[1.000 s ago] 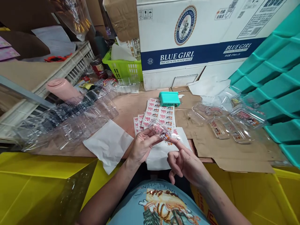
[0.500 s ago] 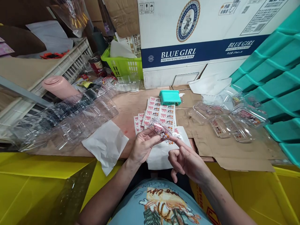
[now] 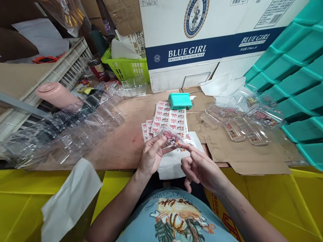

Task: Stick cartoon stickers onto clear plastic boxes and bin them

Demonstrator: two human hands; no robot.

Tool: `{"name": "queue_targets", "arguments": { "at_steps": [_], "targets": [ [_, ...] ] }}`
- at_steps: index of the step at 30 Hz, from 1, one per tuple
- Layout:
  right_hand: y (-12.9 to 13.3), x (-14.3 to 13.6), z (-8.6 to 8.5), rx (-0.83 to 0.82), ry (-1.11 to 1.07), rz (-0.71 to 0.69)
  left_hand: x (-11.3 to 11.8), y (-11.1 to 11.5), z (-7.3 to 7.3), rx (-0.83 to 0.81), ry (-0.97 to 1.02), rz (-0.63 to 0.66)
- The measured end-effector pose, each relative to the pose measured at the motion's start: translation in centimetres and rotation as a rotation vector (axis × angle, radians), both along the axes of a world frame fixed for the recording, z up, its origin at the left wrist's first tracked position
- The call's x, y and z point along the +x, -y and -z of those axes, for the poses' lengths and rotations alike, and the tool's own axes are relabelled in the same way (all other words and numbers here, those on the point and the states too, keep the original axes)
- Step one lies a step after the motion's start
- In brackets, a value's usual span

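Sticker sheets (image 3: 166, 116) partly behind clear box (image 3: 172, 137)

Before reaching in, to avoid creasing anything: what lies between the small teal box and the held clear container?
The head view shows printed sticker sheets between the small teal box and clear container.

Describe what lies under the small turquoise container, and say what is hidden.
The far end of the sticker sheets lies under the turquoise container. Their printed rows show in front of it and to its left; whatever its base covers cannot be seen.
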State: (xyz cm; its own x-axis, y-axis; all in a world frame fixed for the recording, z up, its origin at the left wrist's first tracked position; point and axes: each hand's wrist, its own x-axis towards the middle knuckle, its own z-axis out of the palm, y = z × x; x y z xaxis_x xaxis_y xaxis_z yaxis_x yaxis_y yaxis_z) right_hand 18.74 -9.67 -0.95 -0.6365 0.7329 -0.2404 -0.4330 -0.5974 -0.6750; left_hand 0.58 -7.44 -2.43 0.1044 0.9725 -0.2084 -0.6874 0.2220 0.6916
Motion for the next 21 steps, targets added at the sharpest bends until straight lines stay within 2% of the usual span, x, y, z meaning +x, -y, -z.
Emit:
{"name": "queue_targets", "arguments": {
  "at_steps": [3,7,12,15,18,20,21],
  "targets": [
    [0.1,-0.4,-0.3,0.005,0.031,0.024,0.5,-0.1,0.0,-0.031,-0.03,-0.108],
    [0.1,-1.1,-0.7,0.03,0.135,0.067,1.1,0.0,0.0,-0.008,-0.079,-0.178],
    [0.5,-1.6,-1.1,0.209,0.428,0.14,1.7,0.4,0.0,0.04,-0.182,-0.277],
    [0.9,-1.3,-1.0,0.505,0.793,0.158,2.2,0.6,0.1,0.066,-0.211,-0.311],
    [0.9,-1.0,-0.6,0.982,1.299,0.318,2.4,0.5,-0.2,0.064,-0.198,-0.314],
    [0.6,-1.1,-0.3,1.282,1.483,0.433,2.4,0.2,-0.5,0.066,-0.178,-0.323],
    [0.4,-1.3,-0.1,1.408,1.513,0.449,2.3,0.1,-0.7,0.073,-0.165,-0.32]
  ]
}}
